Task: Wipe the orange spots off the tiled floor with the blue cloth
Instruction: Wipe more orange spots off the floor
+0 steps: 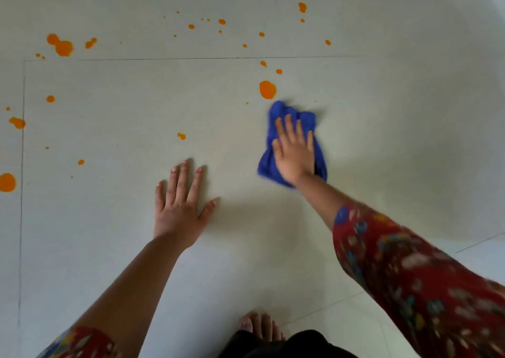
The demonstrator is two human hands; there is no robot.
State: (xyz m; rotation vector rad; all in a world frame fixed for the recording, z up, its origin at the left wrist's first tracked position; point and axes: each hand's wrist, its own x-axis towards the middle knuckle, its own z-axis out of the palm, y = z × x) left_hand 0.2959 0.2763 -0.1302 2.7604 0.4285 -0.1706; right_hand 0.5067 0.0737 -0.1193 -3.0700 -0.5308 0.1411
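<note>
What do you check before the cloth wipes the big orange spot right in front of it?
1. Right hand flat on cloth: ok.
2. Big spot just ahead of cloth, nothing between: ok.
3. Left hand flat on bare floor, off the orange: ok.
4. Other spots gone: not ok, many remain left and farther out.
5. Cloth's underside clean: cannot tell.
</note>
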